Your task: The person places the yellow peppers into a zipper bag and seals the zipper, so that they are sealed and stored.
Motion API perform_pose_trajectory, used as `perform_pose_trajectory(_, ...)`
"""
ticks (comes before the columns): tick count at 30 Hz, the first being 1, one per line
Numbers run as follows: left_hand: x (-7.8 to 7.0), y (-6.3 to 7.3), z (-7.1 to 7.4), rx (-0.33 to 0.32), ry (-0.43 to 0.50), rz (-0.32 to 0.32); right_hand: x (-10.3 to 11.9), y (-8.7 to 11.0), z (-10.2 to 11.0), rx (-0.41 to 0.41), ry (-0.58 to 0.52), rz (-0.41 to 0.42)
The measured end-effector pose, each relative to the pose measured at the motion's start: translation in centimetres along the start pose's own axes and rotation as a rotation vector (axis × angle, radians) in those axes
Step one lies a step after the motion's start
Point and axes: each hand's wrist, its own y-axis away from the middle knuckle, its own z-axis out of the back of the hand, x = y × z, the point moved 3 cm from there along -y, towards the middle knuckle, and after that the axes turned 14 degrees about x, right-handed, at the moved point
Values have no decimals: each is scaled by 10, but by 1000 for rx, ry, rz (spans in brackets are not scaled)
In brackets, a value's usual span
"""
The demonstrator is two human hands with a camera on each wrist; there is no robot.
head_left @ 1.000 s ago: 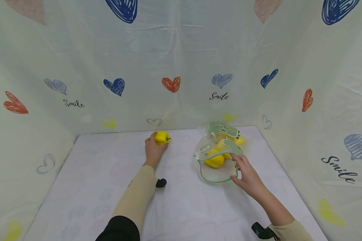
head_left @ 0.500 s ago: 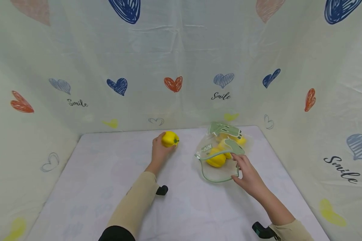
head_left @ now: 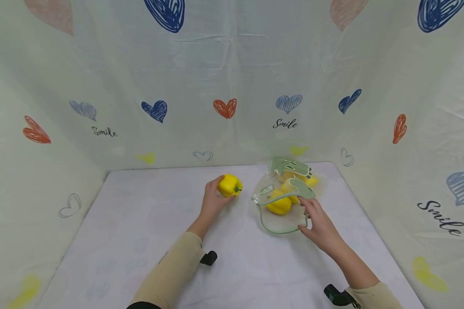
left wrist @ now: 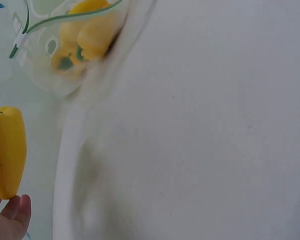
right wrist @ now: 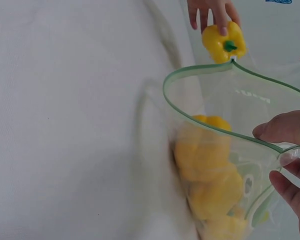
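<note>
My left hand (head_left: 213, 201) grips a yellow bell pepper (head_left: 229, 186) with a green stem just above the white table, left of a clear zip bag (head_left: 282, 201) with a green rim. The pepper (left wrist: 6, 152) fills the left edge of the left wrist view. My right hand (head_left: 317, 223) pinches the bag's upper rim and holds its mouth wide towards the left. Inside the bag lie several yellow peppers (right wrist: 210, 175). In the right wrist view the held pepper (right wrist: 223, 43) hangs just beyond the bag's green rim (right wrist: 200, 75).
A pale cloth printed with hearts and "Smile" (head_left: 285, 124) walls the table (head_left: 139, 240) at the back and on both sides. Black wrist mounts (head_left: 209, 258) show on both sleeves. Bare white table lies in front and to the left.
My left hand has carried the yellow pepper to the right, from mid-table towards the bag's mouth. The right hand has kept hold of the bag's rim in place.
</note>
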Motion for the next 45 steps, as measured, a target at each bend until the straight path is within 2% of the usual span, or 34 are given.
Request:
perform_pose_trajectory(10, -13, 33, -7, 67, 25, -95, 1, -1, -2, 1, -7, 5)
perform_pose_trajectory(21, -24, 52, -9, 89, 42, -138, 1, 0, -3, 7, -23, -7)
perform_pose_trajectory(28, -30, 69, -16, 158, 65, -190, 2, 0, -3, 6, -15, -12)
perform_pose_trajectory(36, -29, 84, -29, 225, 104, -229, 2, 1, -4, 3, -12, -10)
perform_pose_trajectory(45, -33, 98, -45, 270, 125, -203, 4, 0, -3, 13, -18, -20)
